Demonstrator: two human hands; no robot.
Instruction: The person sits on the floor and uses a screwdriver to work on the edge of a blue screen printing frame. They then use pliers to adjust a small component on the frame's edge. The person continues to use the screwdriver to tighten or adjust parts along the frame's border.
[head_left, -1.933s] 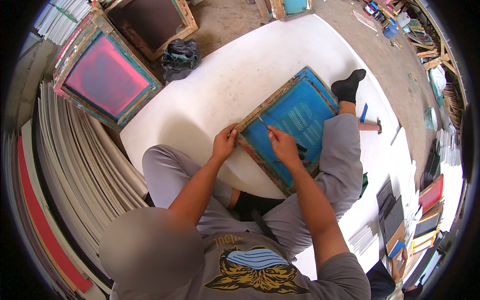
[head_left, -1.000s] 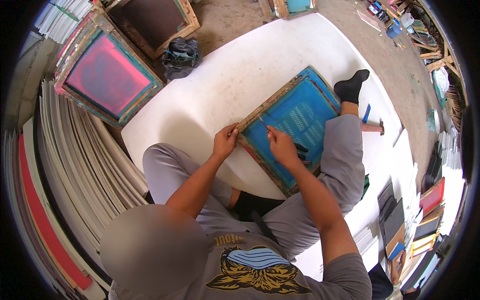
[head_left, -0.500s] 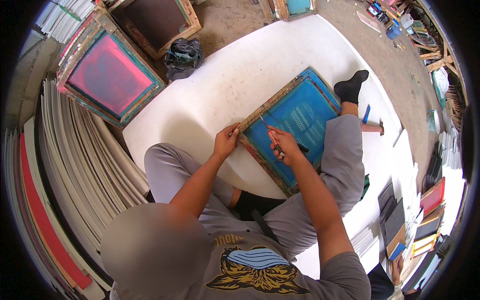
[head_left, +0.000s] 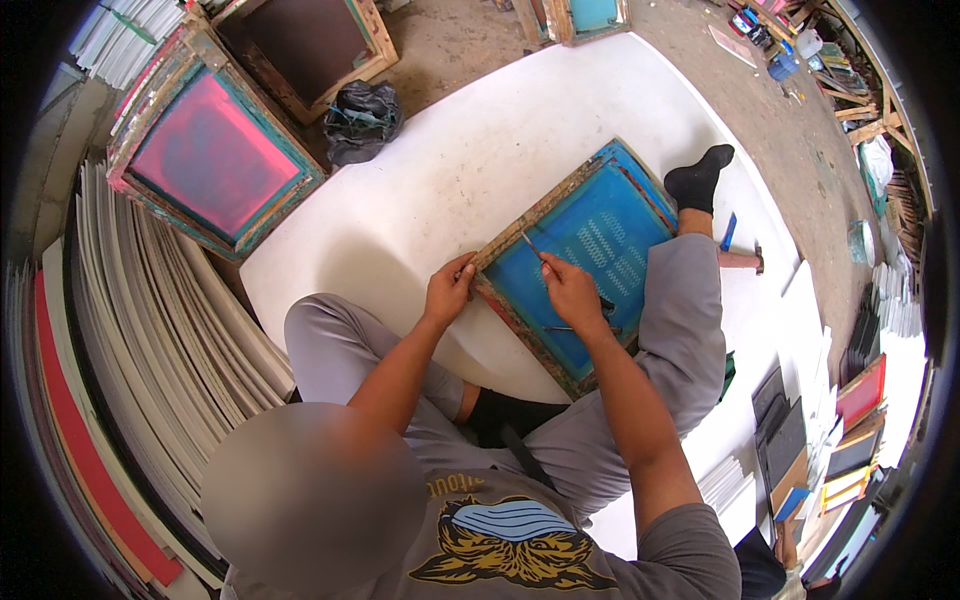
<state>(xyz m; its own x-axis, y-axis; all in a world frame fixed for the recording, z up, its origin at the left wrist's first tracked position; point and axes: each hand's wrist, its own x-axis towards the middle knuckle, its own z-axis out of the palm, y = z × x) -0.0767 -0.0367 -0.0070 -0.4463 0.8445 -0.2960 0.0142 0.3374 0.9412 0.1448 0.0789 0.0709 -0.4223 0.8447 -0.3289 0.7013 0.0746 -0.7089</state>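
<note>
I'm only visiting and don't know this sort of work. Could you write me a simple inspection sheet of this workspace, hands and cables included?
Surface: a broad white surface, with scattered faint marks.
Job's things: a blue framed screen lying on it; a slim tool above the mesh.
Clutter: a hammer-like tool and a blue tool beyond the right leg; a black plastic bag at the far left edge.
Grippers: bare hands; the left hand is at the screen's left corner, grip unclear; the right hand holds the slim tool.
Cables: nothing seen.
Surroundings: stacked pale sheets at left; a pink-and-dark framed screen behind them.
</note>
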